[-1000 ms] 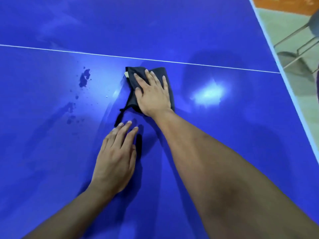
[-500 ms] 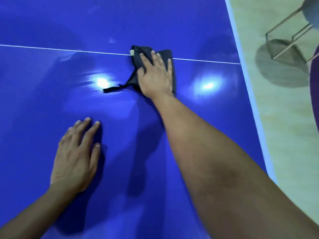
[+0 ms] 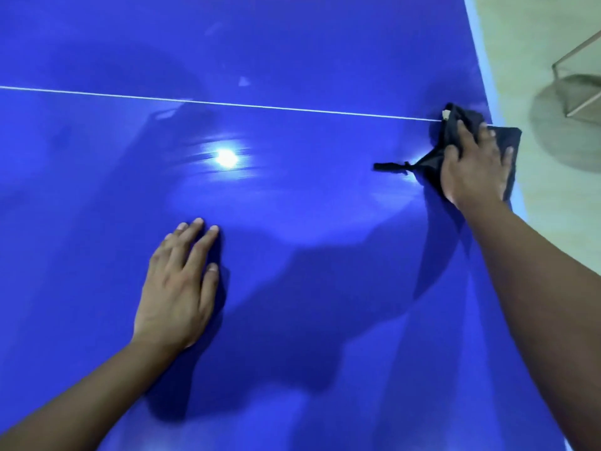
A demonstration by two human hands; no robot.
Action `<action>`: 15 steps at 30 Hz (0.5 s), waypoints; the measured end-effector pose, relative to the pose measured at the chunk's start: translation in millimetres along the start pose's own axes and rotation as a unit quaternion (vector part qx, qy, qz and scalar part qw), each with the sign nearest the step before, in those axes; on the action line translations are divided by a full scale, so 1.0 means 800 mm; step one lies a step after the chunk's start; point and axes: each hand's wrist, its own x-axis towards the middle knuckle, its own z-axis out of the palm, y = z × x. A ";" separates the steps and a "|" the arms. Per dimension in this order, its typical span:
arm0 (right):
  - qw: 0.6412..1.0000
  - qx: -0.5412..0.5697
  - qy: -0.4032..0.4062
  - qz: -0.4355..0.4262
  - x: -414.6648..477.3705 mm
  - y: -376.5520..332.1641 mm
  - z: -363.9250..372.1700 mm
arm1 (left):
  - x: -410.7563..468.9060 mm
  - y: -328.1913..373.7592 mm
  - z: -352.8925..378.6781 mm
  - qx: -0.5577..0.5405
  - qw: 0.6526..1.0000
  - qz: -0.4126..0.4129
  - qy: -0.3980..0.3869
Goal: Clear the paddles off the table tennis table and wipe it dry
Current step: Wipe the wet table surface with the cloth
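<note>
— What is shown of the left hand?

— The left hand (image 3: 177, 288) is laid palm down on the glossy blue table tennis table (image 3: 292, 43), in the near half and well apart from the cloth. Its fingers (image 3: 195, 242) are stretched out straight and kept close together, with the thumb set slightly aside. Nothing is held; only the table surface is touched.

— And the right hand?

— The right hand (image 3: 471, 170) is pressed onto a dark crumpled cloth (image 3: 508, 138) at the table's right edge. Its fingers (image 3: 468, 131) are extended and somewhat spread over the fabric. The fingertips are blurred, so a slight curl into the cloth cannot be ruled out, but a flat press is what appears to be shown.

— Where exactly is the cloth placed?

— It is found where the thin white line (image 3: 260, 107) across the table meets the pale border band (image 3: 481, 60). Its far-right corner is pushed out past that border, over the light floor (image 3: 527, 27). A thin knotted dark strap (image 3: 390, 166) is trailed from the cloth leftward across the blue surface.

— What else can be noted?

— A bright lamp reflection (image 3: 226, 157) is caught on the table beyond the left hand's fingertips, short of the white line, with faint streaks around it. A thin metal frame (image 3: 575, 56) and its shadow are seen on the floor at the upper right.
</note>
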 end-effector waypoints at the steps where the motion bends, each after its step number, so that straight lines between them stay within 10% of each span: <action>1: 1.000 -0.002 0.003 -0.004 -0.001 -0.001 0.000 | 0.000 0.001 -0.001 -0.002 1.000 0.000 0.002; 15: 0.967 -0.014 -0.034 -0.251 -0.184 -0.365 0.090 | -0.070 -0.058 -0.034 -0.042 0.998 0.036 -0.027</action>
